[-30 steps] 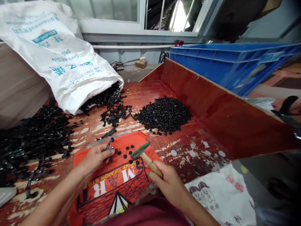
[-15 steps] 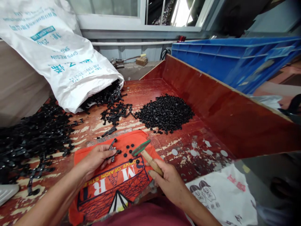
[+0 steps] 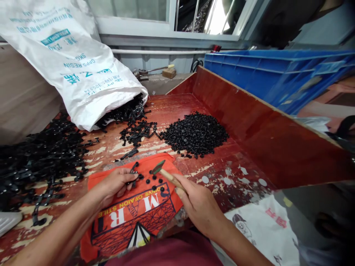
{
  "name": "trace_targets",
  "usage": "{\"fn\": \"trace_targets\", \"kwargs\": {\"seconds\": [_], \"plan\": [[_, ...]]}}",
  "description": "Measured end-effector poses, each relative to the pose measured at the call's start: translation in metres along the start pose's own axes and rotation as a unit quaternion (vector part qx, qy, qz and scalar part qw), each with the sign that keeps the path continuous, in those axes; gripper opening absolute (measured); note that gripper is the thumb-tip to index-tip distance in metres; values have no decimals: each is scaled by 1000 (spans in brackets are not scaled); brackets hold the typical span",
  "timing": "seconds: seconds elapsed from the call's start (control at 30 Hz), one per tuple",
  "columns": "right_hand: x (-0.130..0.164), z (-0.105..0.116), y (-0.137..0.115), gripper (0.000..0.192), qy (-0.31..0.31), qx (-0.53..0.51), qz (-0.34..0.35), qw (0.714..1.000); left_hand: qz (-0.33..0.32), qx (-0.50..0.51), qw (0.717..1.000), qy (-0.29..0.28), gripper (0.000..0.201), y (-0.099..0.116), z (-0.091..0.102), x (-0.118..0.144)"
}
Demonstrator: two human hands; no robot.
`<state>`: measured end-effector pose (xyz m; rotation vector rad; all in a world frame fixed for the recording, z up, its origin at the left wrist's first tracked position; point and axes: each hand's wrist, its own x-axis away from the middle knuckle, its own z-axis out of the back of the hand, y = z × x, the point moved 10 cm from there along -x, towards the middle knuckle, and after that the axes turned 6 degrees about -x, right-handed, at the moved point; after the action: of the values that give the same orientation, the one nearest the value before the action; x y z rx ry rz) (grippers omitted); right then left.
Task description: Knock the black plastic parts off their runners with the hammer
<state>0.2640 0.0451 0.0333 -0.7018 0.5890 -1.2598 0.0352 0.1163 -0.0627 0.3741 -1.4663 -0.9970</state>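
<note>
piece of black plastic, branched and knobbed, is pinched between the thumb and forefinger of my left hand, over the upper part of the orange cloth; i cannot tell whether its lower end touches the fabric. my right hand is wrapped round the wooden handle of the tool, forefinger laid along it. what has just changed is mostly on that side: half a second ago the tool's green head was farther to the right, and now it has come left, nearer the piece, with a gap still showing between them. by my judgement that brings both hands to bear on one small spot, with the left as the steady side and the right as the moving one. the shift has also uncovered one of the loose discs by the handle; the others i can see lie much as they did, scattered on the cloth between my hands. nothing i see has changed in the heap of small bits behind, or in the tangled pile at my left.
</note>
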Motion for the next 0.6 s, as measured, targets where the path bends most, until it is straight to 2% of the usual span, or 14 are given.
{"fn": "trace_targets", "kwargs": {"seconds": [0.1, 0.17, 0.33, 0.5, 0.6], "plan": [[-11, 2, -22, 45, 27, 58, 72, 995, 0, 8, 1000, -9, 35, 2, -1, 0], [-18, -5, -29, 47, 27, 73, 91, 993, -6, 15, 1000, -12, 34, 3, -2, 1], [-28, -36, -19, 49, -67, 138, 37, 988, -19, 23, 1000, -10, 32, 2, -3, 4], [-27, -18, -32, 51, -6, 134, 59, 989, -20, 24, 999, -10, 30, 2, -3, 4], [-28, -33, -28, 49, -72, 184, 31, 980, -22, 25, 999, -7, 30, 3, -3, 4]]}}
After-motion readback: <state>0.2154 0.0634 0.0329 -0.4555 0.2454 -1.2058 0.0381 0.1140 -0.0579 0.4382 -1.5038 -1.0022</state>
